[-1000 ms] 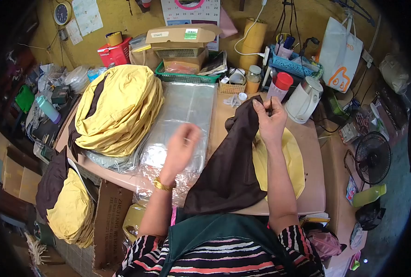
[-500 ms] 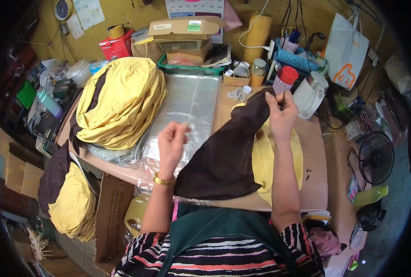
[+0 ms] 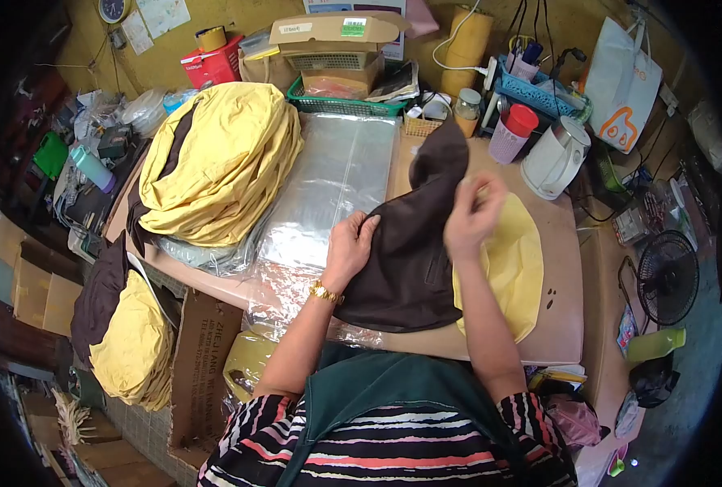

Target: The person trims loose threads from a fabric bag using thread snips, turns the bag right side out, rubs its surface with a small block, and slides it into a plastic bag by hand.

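Your L grip [image 3: 351, 248] pinched brown cloth [image 3: 406, 268], ctr frame; R grip [image 3: 474, 215] blurred, couldn't tell state. Cloth's top wasn't flat yet; yellow pile [image 3: 223, 162] stacked, upper L.

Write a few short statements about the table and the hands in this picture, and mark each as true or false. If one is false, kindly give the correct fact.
1. The left hand is at the edge of the dark brown cloth. True.
2. Both wrists are bare. False: a gold band is on the left wrist.
3. A yellow cloth pile lies to the left of the clear plastic sheets. True.
4. A white kettle stands to the right of the red-topped cup. True.
5. The person is holding the white kettle. False: it stands on the table, and the right hand is apart from it.
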{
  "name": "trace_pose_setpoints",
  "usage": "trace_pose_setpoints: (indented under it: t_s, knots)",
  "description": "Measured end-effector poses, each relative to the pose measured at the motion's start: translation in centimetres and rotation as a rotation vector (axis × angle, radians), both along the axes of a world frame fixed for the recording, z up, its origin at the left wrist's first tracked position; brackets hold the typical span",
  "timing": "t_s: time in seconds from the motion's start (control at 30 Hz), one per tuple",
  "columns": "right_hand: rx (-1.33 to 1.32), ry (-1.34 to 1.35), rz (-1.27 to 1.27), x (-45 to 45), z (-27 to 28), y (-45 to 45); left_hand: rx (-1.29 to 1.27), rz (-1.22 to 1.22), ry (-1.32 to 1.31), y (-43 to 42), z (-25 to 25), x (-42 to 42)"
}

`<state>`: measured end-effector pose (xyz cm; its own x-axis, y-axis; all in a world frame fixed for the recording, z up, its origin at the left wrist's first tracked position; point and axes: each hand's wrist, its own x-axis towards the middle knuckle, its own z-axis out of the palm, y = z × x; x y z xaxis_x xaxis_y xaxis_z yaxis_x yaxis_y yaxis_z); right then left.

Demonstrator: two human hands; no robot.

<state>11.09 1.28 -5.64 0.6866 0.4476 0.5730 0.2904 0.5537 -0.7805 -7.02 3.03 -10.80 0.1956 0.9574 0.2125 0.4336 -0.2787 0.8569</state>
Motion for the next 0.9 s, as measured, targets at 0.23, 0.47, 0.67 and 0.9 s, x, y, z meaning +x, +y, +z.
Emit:
trace_pose_setpoints:
  t_s: [0.23, 0.47, 0.67, 0.9]
  knots:
    - [-0.841, -0.828, 0.327, 6.3, -10.6, -2.4, 0.075, 0.112, 0.141, 1.5, -3.1, -2.8]
    - [-0.886, -1.054, 0.215, 10.6, -9.5, -3.1, -0.21, 0.106, -0.088, 2.0, -3.4, -7.0]
    - [-0.941, -1.025, 0.388, 8.8, -5.7, -0.9, 0.03, -0.135, 0.29, -0.8, -3.9, 0.7]
    - [-0.566, -0.266, 0.353, 7.0, -6.4, 4.2, -0.375, -0.428, 0.304, -1.0, -1.0, -3.2]
